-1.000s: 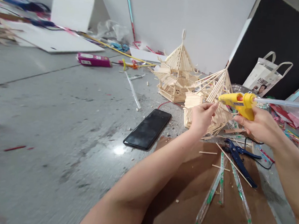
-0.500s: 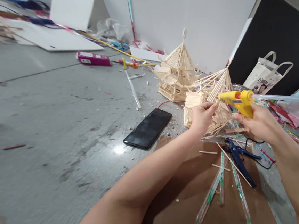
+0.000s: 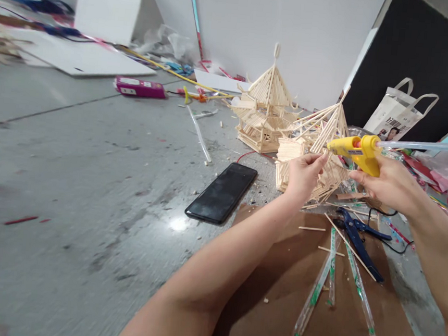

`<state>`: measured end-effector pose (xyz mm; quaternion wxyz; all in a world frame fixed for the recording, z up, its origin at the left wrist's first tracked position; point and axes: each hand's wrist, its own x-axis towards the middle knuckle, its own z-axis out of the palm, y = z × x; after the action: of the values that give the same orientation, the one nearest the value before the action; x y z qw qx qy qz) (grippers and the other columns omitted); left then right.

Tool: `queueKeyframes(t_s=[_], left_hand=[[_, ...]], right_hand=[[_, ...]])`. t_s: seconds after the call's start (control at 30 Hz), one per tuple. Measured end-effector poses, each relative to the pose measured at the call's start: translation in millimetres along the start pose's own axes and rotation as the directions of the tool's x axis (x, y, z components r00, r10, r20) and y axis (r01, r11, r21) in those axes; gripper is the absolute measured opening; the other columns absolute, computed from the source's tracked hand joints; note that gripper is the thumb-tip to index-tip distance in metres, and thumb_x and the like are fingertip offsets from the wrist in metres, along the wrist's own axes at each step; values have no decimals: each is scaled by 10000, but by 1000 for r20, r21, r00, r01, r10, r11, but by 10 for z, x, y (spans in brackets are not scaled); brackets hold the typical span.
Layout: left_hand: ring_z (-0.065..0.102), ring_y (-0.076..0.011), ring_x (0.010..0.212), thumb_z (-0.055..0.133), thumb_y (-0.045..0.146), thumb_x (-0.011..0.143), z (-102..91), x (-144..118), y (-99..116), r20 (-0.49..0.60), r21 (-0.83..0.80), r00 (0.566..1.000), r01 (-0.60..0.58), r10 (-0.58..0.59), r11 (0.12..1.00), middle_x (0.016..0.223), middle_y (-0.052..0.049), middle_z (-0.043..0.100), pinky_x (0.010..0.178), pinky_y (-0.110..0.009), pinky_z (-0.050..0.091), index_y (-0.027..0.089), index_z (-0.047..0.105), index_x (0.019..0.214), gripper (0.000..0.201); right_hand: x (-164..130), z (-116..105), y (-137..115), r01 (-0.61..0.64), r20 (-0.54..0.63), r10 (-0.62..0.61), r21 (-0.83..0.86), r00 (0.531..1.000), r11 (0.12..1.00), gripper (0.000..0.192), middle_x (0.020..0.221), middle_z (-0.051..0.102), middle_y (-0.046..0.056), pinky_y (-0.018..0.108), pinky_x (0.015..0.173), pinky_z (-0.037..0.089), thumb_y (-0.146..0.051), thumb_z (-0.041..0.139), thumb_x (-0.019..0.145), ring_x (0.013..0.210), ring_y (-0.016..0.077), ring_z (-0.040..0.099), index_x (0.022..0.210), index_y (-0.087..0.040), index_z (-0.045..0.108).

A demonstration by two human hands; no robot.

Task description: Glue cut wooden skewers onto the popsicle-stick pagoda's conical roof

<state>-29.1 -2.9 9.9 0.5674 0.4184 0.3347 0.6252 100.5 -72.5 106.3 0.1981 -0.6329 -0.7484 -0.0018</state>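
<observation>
My right hand (image 3: 390, 180) is wrapped round a yellow hot glue gun (image 3: 353, 146), a clear glue stick (image 3: 425, 147) poking out of its back. The gun's nozzle is close to the lower ends of the roof sticks on a pagoda model of thin wooden sticks (image 3: 331, 128). Just under that nozzle, the fingertips of my left hand (image 3: 305, 172) pinch a thin wooden stick at the roof's lower edge; most of it is hidden by the fingers. Behind to the left stands another stick pagoda (image 3: 267, 106), upright with a full pointed roof.
A black phone (image 3: 222, 193) lies left of a brown board (image 3: 273, 319). On the board are dark blue cutters (image 3: 360, 245), loose sticks and clear plastic sleeves (image 3: 312, 301). A white bag (image 3: 395, 112) leans at the back right. A purple box (image 3: 140, 88) lies far left.
</observation>
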Motion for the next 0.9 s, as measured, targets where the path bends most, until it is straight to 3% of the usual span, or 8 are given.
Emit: queueKeyframes(t_s=[0.5, 0.9], left_hand=[[284, -12, 294, 639, 344, 663, 2, 53, -59, 11, -121, 997, 72, -71, 990, 400, 80, 402, 320, -180, 172, 137, 574, 612, 223], [298, -17, 360, 666, 364, 624, 31, -6, -128, -55, -155, 998, 2, -11, 988, 404, 77, 384, 373, -177, 228, 130, 611, 627, 240]], right_hand=[[16, 0, 116, -99, 52, 88, 270, 995, 958, 307, 469, 476, -41, 296, 435, 396, -506, 543, 743, 388, 110, 459, 789, -202, 545], [0, 2, 162, -115, 33, 110, 253, 993, 961, 302, 422, 486, -43, 304, 464, 406, -516, 527, 750, 398, 125, 477, 743, -214, 528]])
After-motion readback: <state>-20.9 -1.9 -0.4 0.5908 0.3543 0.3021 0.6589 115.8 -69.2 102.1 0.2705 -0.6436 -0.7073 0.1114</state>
